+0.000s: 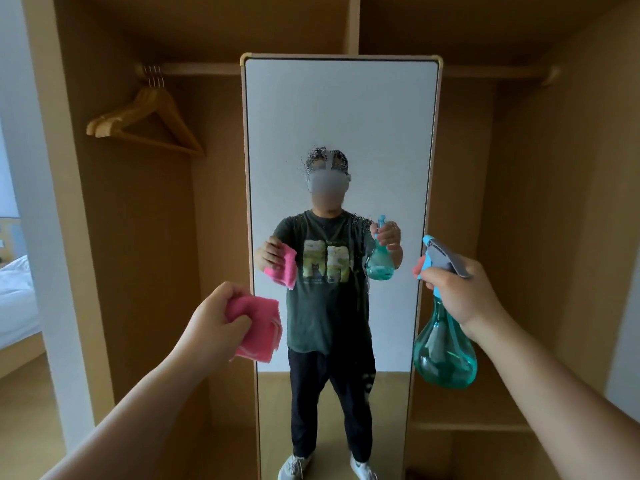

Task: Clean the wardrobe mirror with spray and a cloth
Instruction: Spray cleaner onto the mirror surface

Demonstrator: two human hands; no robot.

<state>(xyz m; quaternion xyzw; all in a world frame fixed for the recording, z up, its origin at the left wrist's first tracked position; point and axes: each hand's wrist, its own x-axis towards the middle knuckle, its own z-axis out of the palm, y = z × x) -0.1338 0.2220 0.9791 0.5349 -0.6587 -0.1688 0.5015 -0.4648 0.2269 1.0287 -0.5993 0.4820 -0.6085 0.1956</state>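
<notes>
A tall mirror (341,109) in a light wooden frame stands upright inside the open wardrobe, straight ahead. Patches of spray droplets speckle its glass around the middle. My left hand (214,315) grips a folded pink cloth (259,329) just left of the mirror's edge, a little in front of it. My right hand (453,289) holds a teal spray bottle (445,348) by its neck, to the right of the mirror, with the grey and blue nozzle aimed left at the glass. The mirror reflects a person holding the same cloth and bottle.
Several wooden hangers (145,119) hang from the rail (194,68) at the upper left of the wardrobe. A wooden shelf (464,426) runs low on the right. A bed with white sheets (15,306) shows through the gap at far left.
</notes>
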